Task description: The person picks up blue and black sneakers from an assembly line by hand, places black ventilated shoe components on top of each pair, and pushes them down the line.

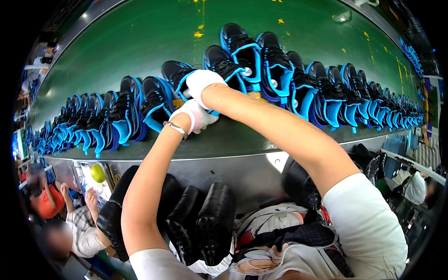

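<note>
Both my hands wear white gloves and meet at a black sneaker [174, 71] with bright blue edging, on the green table. My right hand [203, 87] is closed over the shoe's opening, hiding much of its collar. Below it, my left hand [195, 115] has its fingers curled in at the heel end; their tips are partly hidden. Immediately right of my hands stand more sneakers of the same kind, among them a black one [218, 58] and another [235, 38] set farther back. To the left, a similar sneaker [156, 95] points its toe away from me.
Long rows of sneakers run left [86, 114] and right [354, 88] along the green tabletop [154, 32]. Black boot-like forms [215, 219] hang or stand below its metal edge. A yellow-green round object [97, 173] lies at the left. Other people [84, 233] are at the lower left and far right.
</note>
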Available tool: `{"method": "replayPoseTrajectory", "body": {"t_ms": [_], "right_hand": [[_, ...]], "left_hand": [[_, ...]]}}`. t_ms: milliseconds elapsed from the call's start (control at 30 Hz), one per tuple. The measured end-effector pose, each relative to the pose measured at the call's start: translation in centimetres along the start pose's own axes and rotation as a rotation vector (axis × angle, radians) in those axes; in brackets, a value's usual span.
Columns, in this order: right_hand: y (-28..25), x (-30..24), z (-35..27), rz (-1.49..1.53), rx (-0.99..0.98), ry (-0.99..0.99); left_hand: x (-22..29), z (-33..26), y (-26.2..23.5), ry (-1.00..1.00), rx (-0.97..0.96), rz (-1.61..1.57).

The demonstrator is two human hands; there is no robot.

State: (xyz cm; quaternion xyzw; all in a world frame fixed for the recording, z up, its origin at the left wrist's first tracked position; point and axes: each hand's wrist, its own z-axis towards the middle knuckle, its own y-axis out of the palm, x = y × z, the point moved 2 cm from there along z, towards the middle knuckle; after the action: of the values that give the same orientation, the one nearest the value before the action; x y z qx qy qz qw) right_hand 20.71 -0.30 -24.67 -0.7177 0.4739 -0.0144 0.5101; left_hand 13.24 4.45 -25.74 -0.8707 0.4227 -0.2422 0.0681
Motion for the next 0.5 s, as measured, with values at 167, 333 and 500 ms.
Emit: {"method": "replayPoseTrajectory", "body": {"t_ms": [167, 333, 500], "right_hand": [[0.7, -0.6, -0.7, 0.011, 0.077, -0.073], [-2.7, 0.8, -7.7, -0.245, 0.035, -0.3], [-4.8, 11.3, -14.2, -0.386, 0.109, 0.138]], "left_hand": [[-4.9, 4.6, 2.4, 0.429, 0.197, 0.6], [-2.9, -3.5, -0.2, 0.147, 0.224, 0.42], [4.1, -8.1, -0.9, 0.275, 0.606, 0.488]]}}
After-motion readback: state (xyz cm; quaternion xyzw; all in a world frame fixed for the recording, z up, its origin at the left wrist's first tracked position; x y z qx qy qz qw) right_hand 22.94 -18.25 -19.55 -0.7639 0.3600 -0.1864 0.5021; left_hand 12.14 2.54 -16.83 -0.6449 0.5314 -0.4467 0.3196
